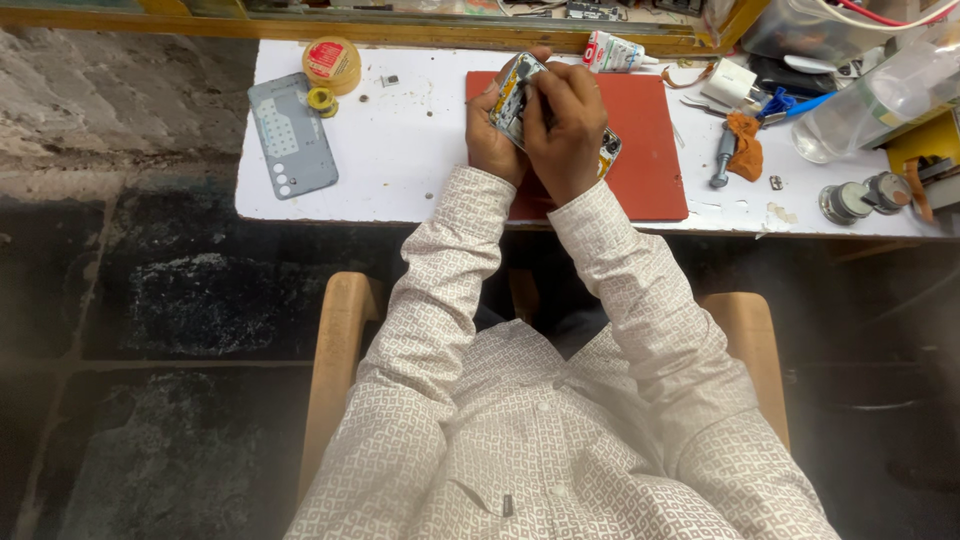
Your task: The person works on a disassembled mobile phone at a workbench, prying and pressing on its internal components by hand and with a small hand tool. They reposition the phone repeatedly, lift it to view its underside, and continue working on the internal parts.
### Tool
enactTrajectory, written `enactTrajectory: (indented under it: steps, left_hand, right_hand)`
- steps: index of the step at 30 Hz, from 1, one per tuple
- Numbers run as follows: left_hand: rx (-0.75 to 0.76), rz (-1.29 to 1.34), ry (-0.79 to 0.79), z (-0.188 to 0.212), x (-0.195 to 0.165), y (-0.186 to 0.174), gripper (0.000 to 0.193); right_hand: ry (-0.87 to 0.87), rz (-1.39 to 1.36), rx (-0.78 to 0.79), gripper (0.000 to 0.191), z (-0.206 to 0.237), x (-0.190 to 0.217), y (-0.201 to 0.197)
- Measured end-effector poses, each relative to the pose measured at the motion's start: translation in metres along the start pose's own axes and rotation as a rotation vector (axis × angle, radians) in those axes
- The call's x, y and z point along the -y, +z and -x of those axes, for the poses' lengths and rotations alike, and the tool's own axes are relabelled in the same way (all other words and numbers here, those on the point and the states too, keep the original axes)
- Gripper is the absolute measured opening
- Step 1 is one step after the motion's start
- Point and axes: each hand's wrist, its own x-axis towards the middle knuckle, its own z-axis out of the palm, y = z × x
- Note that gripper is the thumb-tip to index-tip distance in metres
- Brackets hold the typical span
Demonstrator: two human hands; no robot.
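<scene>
Red mat (650, 150) lies under both hands — left hand (492, 140) and right hand (565, 125) gripping an opened phone (515, 90).

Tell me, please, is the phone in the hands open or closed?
Open: the phone shows bare internals between both hands, and its grey back cover lies apart on the table.

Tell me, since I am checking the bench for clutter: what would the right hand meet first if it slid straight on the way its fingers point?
The right hand points up-left over the opened phone; beyond that, probably the yellow wooden ledge. Depth is unclear.
</scene>
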Motion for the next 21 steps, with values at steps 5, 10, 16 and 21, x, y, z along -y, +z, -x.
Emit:
enactTrajectory:
  steps: [5,10,16,21]
  left_hand:
    - [0.063,-0.044,0.028,0.0,0.001,-0.006,0.059]
    - [0.044,0.0,0.004,-0.001,0.003,-0.007,0.059]
    - [0.081,-0.024,0.013,0.002,0.0,-0.006,0.059]
    - [0.004,-0.037,0.001,0.0,0.002,-0.003,0.059]
  right_hand:
    - [-0.13,0.02,0.085,0.013,0.003,-0.001,-0.006]
    - [-0.066,0.037,0.054,0.012,0.0,-0.001,-0.003]
    - [-0.141,0.037,0.088,0.013,0.001,-0.001,-0.009]
    - [0.004,0.002,0.06,0.012,0.0,-0.004,-0.007]
